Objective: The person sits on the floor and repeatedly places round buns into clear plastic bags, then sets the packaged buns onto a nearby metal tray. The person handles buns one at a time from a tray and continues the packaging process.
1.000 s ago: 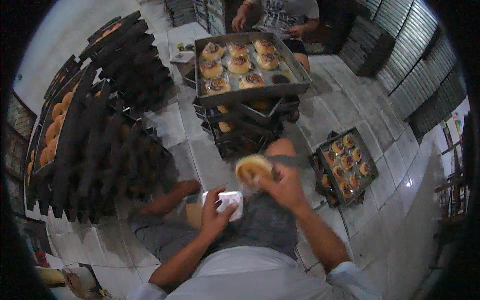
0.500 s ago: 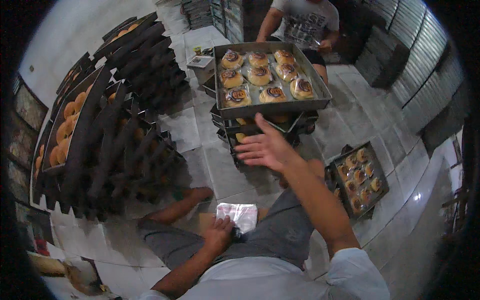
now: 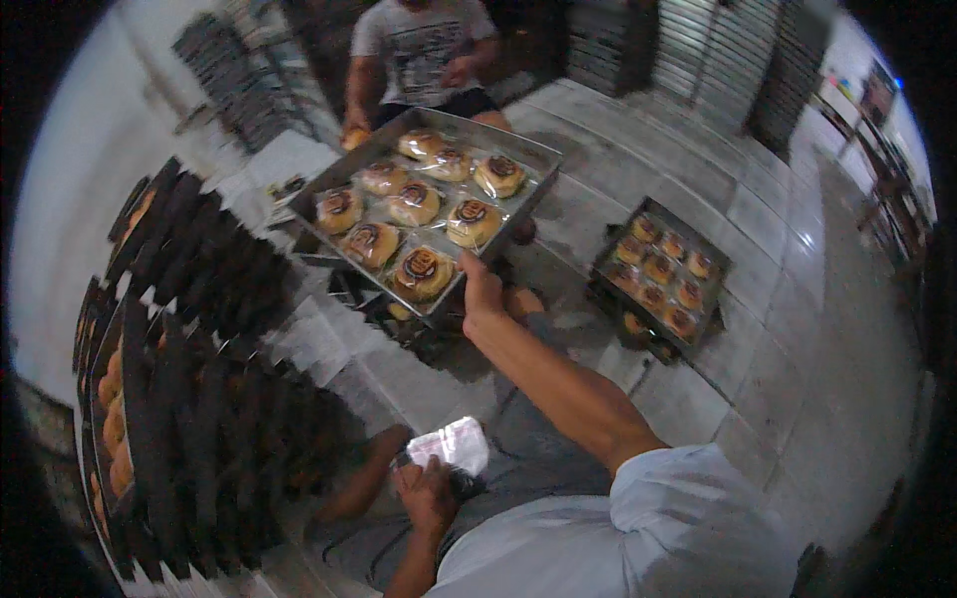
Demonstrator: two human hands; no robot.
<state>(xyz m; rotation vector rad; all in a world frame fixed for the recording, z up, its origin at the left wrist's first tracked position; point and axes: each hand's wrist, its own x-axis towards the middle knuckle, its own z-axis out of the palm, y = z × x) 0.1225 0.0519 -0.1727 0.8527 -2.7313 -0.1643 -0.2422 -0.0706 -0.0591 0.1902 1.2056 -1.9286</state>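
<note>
Right hand (image 3: 481, 295) grips the near edge of a metal tray (image 3: 533, 194) holding glazed, dark-swirled buns (image 3: 422, 271).

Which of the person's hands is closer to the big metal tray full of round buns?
The right hand. It touches the near edge of the big metal tray of round glazed buns. The left hand is far below, by the lap, holding a small white packet.

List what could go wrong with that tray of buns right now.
1. The right hand grips only the near edge of the metal tray, which looks tilted; the wrapped buns might slide.
2. The left hand is busy with a clear bag, so it likely cannot steady the tray.
</note>
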